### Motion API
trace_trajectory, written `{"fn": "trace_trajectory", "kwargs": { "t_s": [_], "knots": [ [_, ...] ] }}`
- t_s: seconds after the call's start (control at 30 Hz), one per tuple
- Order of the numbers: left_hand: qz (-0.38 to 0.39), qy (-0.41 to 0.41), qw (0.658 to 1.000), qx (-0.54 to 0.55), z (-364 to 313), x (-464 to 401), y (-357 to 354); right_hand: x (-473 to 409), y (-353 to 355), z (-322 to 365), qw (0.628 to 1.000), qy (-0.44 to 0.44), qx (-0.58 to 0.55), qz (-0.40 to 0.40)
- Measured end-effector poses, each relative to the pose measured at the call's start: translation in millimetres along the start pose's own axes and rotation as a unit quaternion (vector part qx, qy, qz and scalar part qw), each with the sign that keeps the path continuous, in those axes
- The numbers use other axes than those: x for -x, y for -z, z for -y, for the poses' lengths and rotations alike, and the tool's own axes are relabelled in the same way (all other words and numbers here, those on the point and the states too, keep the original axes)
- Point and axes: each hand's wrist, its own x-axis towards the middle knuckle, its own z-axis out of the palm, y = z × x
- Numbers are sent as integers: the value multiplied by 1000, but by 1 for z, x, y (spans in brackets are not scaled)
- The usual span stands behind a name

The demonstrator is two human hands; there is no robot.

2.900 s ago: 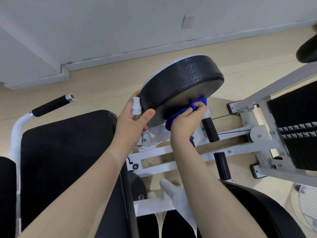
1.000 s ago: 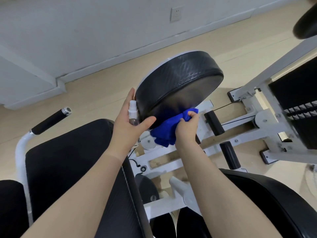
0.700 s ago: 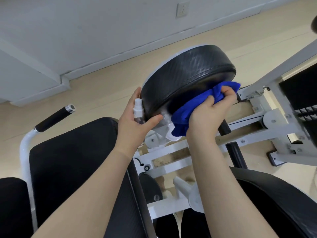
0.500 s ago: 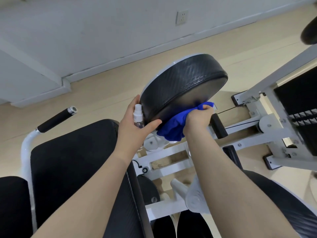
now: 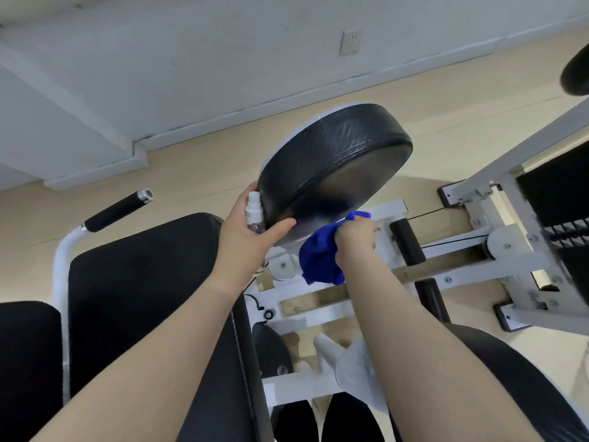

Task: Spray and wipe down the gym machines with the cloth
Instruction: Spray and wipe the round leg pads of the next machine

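Observation:
A round black padded disc of the gym machine tilts up in the middle of the view. My left hand holds a small clear spray bottle with a white cap against the disc's left edge, thumb pressed on the pad's face. My right hand grips a bunched blue cloth at the disc's lower rim, with most of the cloth hanging below the pad.
White machine frame with black rollers runs to the right toward a weight stack. Black seat pads lie at left and lower right. A black-gripped handle sticks up at left. Wall and socket behind.
My right hand swept the cloth up along the disc's right rim, then came back down to its lower edge. The left hand stayed holding the bottle against the disc.

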Motion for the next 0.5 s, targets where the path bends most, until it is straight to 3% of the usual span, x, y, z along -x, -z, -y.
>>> {"fn": "trace_trajectory", "kwargs": {
  "t_s": [0.1, 0.33, 0.4, 0.5],
  "knots": [
    [-7, 5, 1000, -1, 1, -1, 1, -6, -6, -10, 999, 36, -9, 15],
    [-13, 18, 1000, 1, 7, -4, -5, -8, 20, 44, 957, 280, -68, -43],
    [-5, 15, 1000, -2, 7, -2, -7, -21, 18, 40, 959, 276, -29, -58],
    [-17, 11, 1000, -16, 4, 3, -3, -43, 7, 27, 987, 155, 20, -34]
  ]
}}
